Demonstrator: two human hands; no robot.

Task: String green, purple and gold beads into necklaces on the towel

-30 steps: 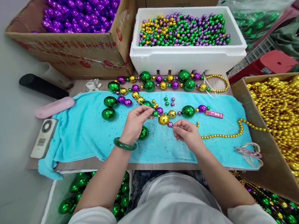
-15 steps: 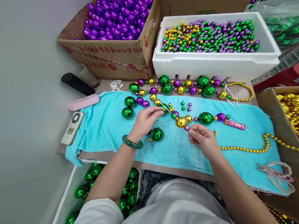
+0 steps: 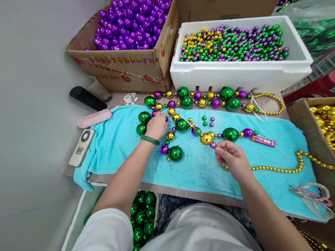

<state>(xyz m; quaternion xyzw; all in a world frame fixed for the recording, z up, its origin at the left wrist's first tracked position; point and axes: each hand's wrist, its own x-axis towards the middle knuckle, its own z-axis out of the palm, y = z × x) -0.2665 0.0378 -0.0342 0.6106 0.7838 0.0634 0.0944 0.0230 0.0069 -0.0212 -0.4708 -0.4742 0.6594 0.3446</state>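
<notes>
My left hand, a green bangle at its wrist, reaches over the purple beads beside two large green beads. Its fingers curl around one purple bead, partly hidden by them. My right hand pinches at a small light purple bead, just below a gold bead. Between the hands lie a large green bead, smaller beads and a thin white rod. A loose loop of clear thread rests on the turquoise towel.
Finished-looking bead strands lie along the towel's back edge. Behind stand a carton of purple beads and a white foam box of small beads. Pink-handled snips and a gold bead string are at right, beside another carton.
My left hand has moved left and slightly up, from the middle beads to the purple ones. My right hand has shifted slightly right and down with the light purple bead.
</notes>
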